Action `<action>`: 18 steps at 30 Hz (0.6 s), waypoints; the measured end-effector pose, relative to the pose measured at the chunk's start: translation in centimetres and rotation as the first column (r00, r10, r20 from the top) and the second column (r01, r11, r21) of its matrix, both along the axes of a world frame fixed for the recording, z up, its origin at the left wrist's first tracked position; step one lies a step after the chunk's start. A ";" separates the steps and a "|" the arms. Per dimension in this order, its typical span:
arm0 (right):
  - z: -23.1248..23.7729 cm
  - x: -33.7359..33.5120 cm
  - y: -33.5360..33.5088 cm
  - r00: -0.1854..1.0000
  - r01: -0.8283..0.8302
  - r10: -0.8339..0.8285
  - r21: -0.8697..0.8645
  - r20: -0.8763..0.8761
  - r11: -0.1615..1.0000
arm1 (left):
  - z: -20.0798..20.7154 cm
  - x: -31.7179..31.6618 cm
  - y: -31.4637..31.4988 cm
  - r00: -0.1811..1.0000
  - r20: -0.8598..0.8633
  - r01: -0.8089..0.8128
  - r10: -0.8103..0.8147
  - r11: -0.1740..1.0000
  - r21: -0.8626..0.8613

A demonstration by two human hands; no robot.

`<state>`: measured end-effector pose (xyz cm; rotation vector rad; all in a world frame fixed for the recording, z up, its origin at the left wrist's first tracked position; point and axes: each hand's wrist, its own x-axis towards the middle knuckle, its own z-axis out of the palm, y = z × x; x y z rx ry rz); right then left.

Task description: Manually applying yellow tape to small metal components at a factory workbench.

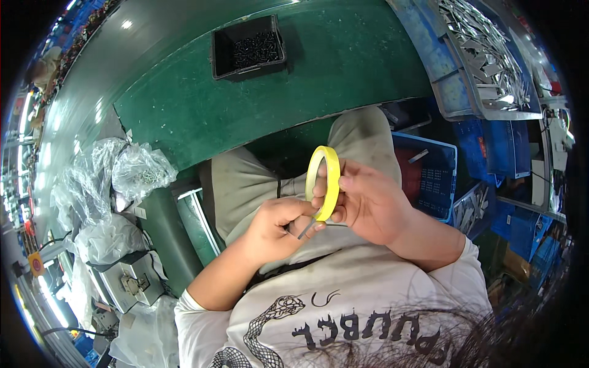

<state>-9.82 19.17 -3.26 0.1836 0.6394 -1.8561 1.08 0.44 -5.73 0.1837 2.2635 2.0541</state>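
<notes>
A roll of yellow tape [332,187] is held upright over my lap by my right hand [375,207], whose fingers are closed about its right side, some reaching into the ring. Against the roll's lower edge, my left hand [276,229] is closed in a pinch. From its fingers sticks a short, thin grey strip [305,229], too small to tell its kind. Whether the left fingertips also grip the end of the tape is hidden.
Ahead, a black bin [248,49] of small dark parts stands on the green table [343,55]. A blue crate [451,92] at the right holds many metal strips. Clear plastic bags [144,172] lie at the left. Another blue crate [453,178] sits beside my right leg.
</notes>
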 end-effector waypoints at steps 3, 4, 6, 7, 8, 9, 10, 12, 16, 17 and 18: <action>0.0 0.0 0.1 0.997 -0.042 0.043 0.015 -0.066 0.999 | 0.1 0.2 0.3 0.997 0.071 -0.037 0.031 0.995 0.088; 0.0 0.0 0.1 0.993 -0.061 0.064 0.034 -0.097 0.998 | 0.4 0.2 0.4 0.997 0.071 -0.038 0.032 0.995 0.088; 0.1 0.0 0.0 0.988 -0.071 0.077 0.046 -0.137 0.996 | 1.3 0.0 0.6 0.991 0.129 -0.062 0.036 0.977 0.202; 0.2 0.0 0.0 0.980 -0.079 0.089 0.058 -0.177 0.995 | 1.3 0.0 0.6 0.991 0.129 -0.063 0.037 0.977 0.202; 0.2 0.1 -0.1 0.980 -0.082 0.091 0.057 -0.177 0.995 | 1.3 0.1 0.6 0.991 0.120 -0.083 0.061 0.979 0.186; 0.2 0.3 -0.1 0.965 -0.072 0.095 0.102 -0.246 0.992 | 1.2 0.2 0.6 0.990 0.111 -0.104 0.086 0.980 0.170; 0.2 0.4 -0.2 0.944 -0.059 0.102 0.145 -0.313 0.988 | 1.4 0.2 0.7 0.990 0.110 -0.106 0.088 0.980 0.170; -0.1 0.6 -0.3 0.911 -0.060 0.128 0.180 -0.392 0.982 | 1.8 0.1 0.8 0.975 0.184 -0.153 0.122 0.974 0.167; -0.2 0.5 -0.4 0.908 -0.116 0.182 0.191 -0.378 0.975 | 2.1 0.2 0.7 0.965 0.221 -0.175 0.144 0.976 0.127; -0.1 0.5 -0.5 0.925 -0.145 0.200 0.186 -0.323 0.972 | 2.1 0.2 0.8 0.953 0.269 -0.174 0.137 0.978 0.117; -0.1 0.4 -0.6 0.925 -0.144 0.199 0.187 -0.322 0.972 | 2.1 0.1 0.9 0.940 0.317 -0.172 0.130 0.979 0.108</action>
